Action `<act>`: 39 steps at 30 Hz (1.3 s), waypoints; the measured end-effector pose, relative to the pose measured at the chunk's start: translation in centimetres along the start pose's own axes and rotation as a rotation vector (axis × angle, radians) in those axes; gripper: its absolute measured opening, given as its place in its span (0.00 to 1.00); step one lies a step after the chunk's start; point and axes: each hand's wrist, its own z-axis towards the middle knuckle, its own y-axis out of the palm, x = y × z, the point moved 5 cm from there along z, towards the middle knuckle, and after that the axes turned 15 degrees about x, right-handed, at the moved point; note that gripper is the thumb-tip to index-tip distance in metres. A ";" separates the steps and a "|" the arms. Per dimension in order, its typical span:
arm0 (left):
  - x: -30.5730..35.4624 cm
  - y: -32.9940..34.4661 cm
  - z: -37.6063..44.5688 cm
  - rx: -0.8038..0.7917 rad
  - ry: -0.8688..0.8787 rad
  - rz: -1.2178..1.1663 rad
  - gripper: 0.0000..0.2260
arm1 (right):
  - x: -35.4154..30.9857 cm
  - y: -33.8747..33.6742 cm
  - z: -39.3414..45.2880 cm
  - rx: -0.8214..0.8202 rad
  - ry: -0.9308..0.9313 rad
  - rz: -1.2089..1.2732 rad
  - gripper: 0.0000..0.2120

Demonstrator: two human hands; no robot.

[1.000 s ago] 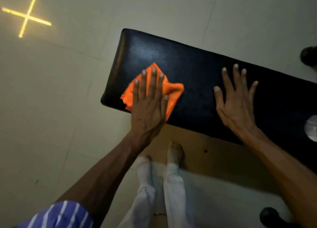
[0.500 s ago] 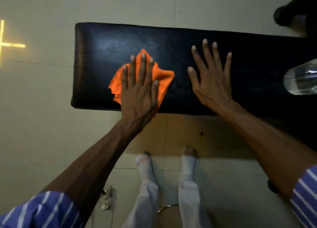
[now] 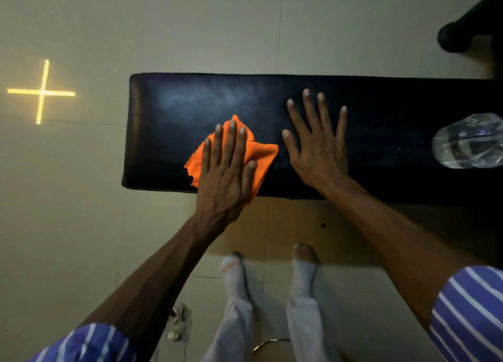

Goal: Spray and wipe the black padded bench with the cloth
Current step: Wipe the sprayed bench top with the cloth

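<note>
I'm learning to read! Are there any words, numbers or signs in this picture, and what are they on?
No words or numbers can be read anywhere.
Black padded bench: no label.
Orange cloth: no tag showing.
Clear bottle: no readable label.
Floor: only a glowing yellow cross, a plus-shaped mark of light, not a letter.

Dim light is falling from above, glaring faintly on the bench (image 3: 190, 100) beyond the left hand (image 3: 227, 171). Shadow is pooling beneath the right hand (image 3: 318, 146), and edges are bending.
</note>
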 end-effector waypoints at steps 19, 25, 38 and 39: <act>-13.1 -4.0 3.3 -0.061 0.036 -0.053 0.29 | -16.8 -0.1 -3.0 0.065 0.140 0.166 0.30; -14.1 -2.6 2.8 -0.029 0.124 0.014 0.29 | -14.1 1.8 -2.1 0.131 0.074 0.025 0.31; -13.5 -2.4 2.8 -0.033 0.121 -0.015 0.29 | -11.1 0.3 -3.1 0.010 -0.013 -0.028 0.29; -13.4 -2.4 3.0 -0.028 0.121 -0.017 0.29 | -9.7 0.2 -2.3 0.010 -0.002 -0.033 0.29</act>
